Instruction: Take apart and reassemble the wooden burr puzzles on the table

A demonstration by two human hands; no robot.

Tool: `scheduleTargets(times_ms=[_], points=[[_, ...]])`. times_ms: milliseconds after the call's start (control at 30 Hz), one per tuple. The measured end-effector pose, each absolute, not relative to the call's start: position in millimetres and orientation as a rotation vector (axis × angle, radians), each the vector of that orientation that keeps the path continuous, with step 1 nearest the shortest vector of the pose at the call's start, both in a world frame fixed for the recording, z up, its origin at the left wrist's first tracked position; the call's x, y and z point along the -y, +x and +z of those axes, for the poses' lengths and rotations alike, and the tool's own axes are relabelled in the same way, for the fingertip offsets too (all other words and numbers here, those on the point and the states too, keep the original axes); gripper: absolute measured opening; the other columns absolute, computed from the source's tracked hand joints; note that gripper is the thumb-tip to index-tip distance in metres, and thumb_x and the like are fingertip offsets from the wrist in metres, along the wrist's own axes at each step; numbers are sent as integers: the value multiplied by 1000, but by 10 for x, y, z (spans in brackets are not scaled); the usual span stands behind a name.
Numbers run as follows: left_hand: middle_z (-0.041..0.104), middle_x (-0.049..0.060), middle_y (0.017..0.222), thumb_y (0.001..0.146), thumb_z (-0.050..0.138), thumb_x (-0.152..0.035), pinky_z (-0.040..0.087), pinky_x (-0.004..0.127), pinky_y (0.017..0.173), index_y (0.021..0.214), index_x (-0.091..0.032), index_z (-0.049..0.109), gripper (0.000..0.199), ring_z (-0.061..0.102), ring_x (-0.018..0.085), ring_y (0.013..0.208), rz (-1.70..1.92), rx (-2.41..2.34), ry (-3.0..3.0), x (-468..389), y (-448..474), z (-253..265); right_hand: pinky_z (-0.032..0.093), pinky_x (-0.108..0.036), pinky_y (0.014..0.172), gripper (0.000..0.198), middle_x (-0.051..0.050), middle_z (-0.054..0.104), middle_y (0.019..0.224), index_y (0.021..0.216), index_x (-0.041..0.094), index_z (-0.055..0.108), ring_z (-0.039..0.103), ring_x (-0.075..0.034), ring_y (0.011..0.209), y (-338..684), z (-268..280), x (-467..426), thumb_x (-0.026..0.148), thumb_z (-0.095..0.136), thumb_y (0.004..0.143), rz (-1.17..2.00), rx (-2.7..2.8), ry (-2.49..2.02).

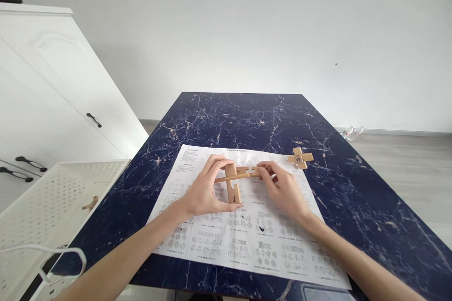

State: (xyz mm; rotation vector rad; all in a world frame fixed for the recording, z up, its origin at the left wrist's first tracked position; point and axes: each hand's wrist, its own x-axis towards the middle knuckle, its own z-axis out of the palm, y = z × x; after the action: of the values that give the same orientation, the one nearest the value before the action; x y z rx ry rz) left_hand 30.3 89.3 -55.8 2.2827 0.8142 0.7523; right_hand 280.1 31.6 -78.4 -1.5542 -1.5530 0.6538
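My left hand (208, 190) grips a notched wooden puzzle piece (232, 188) between thumb and fingers, upright, with a dark mark near its lower end. Across it runs a thin wooden strip (231, 178), seen edge-on. My right hand (282, 186) pinches the right end of another notched wooden puzzle piece (243, 170), whose left end meets the upright one. Whether the pieces are interlocked, I cannot tell. Beneath both hands lies a printed instruction sheet (197, 249) covered with small diagrams. An assembled wooden cross-shaped puzzle (300, 158) rests at the sheet's upper right edge.
The sheet lies on a dark blue marbled table (233, 117). To the left stand a white perforated basket (42, 193) with a small wooden piece (90, 203) inside, a white cable (45, 247) and a white cabinet (63, 80). A flat device (325, 293) shows at the front edge.
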Motion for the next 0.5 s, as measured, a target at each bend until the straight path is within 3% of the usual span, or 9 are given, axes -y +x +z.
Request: scheduleTargets(times_ms=[100,167,300,500], points=[[47,13,142,70,92,-64,61,56,102,147,-30,46,96,56,36,129,743,-794,2277,-879,304,-553,53,-50,94,33,-16,67,124,123,22,67,64,-32,113,2779,-796,-289,48,52,110,366,1669,-1469],[48,12,140,69,93,-63,60,57,103,146,-29,46,97,56,36,128,740,-770,2278,-871,310,-538,52,-51,102,30,-15,66,130,130,23,64,61,-32,122,2760,-764,-258,42,54,110,331,1761,-1323],[53,12,138,68,94,-61,58,57,105,144,-28,50,94,58,36,127,687,-698,2264,-849,335,-500,56,-46,90,20,-11,74,114,124,25,66,68,-28,105,2713,-687,-195,34,54,111,404,1977,-1120],[60,11,136,65,95,-56,55,57,107,142,-29,54,91,61,36,125,666,-596,2232,-789,384,-477,51,-40,73,20,-10,75,93,105,23,69,65,-24,79,2663,-665,-162,31,52,111,201,1974,-1187]])
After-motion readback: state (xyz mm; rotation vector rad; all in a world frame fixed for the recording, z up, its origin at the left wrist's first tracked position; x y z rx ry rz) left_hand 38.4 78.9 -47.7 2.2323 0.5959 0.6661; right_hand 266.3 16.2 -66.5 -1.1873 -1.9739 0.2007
